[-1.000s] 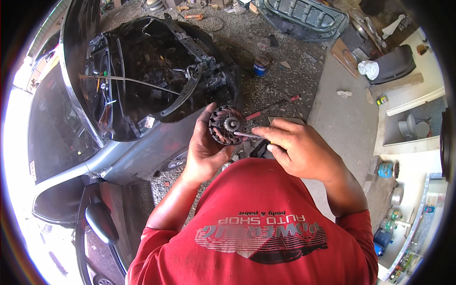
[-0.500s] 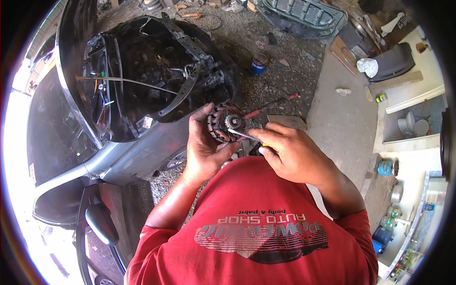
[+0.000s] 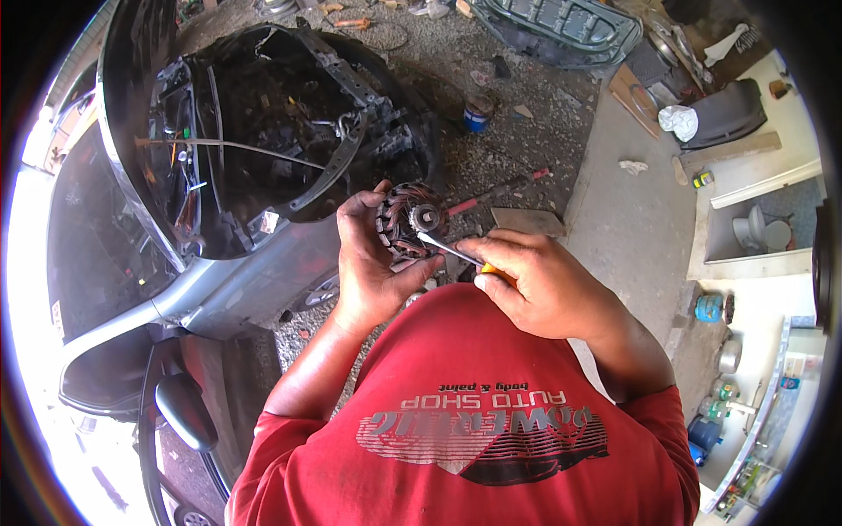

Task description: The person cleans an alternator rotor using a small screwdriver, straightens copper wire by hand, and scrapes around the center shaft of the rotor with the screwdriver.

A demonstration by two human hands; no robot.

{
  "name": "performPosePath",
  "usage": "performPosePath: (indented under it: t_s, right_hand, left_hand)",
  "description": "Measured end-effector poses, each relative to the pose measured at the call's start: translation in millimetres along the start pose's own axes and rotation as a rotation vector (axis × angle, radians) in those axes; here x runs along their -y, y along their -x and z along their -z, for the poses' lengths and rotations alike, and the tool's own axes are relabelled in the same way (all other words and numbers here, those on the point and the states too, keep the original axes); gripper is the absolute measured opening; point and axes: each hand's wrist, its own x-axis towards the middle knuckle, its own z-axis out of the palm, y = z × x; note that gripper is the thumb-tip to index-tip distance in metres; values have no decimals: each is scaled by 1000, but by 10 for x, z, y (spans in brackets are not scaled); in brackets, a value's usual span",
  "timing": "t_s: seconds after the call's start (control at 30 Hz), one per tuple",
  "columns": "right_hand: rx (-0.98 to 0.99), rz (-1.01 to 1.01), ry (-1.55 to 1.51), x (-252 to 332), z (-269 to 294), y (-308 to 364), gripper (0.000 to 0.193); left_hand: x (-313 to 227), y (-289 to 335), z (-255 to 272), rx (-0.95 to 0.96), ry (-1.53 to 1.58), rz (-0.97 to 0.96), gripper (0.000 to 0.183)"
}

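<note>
My left hand (image 3: 368,267) is wrapped round an alternator rotor (image 3: 399,219), a dark, rusty brown round part with claw-like fins and a grey round bearing on the end that shows. In my right hand (image 3: 535,285) is a screwdriver (image 3: 456,254) with a bright shaft and a yellow handle, mostly covered by my fingers. Its tip rests at the lower edge of the bearing, beside the fins. Both hands are in front of my red shirt, over the gravel. My left palm hides the rotor's far side.
A car with its engine bay (image 3: 281,131) exposed and hood raised stands at the left. Beyond my hands lie a red-ended bar (image 3: 500,188), a flat board (image 3: 529,221) and a blue can (image 3: 477,118). A concrete strip (image 3: 627,210) runs along the right. A dark green panel (image 3: 561,35) lies at the back.
The rotor and my left hand have shifted slightly left, with the rotor turned a little. More of the screwdriver's shaft and yellow handle shows now; its tip stays at the bearing.
</note>
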Motion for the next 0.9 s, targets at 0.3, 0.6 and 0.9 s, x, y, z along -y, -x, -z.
performPosePath:
  t_s: [0.3, 0.6, 0.9]
  right_hand:
    - [5, -12, -57, 29, 40, 2, 37]
    - [17, 23, -68, 28, -38, -85, 37]
    - [76, -220, -184, 77, -184, -102, 18]
  left_hand:
    - [43, -12, 22, -28, 0, -23, 97]
    - [-8, 4, 9, -49, -35, 75, 102]
    - [-14, -26, -2, -153, -633, -183, 88]
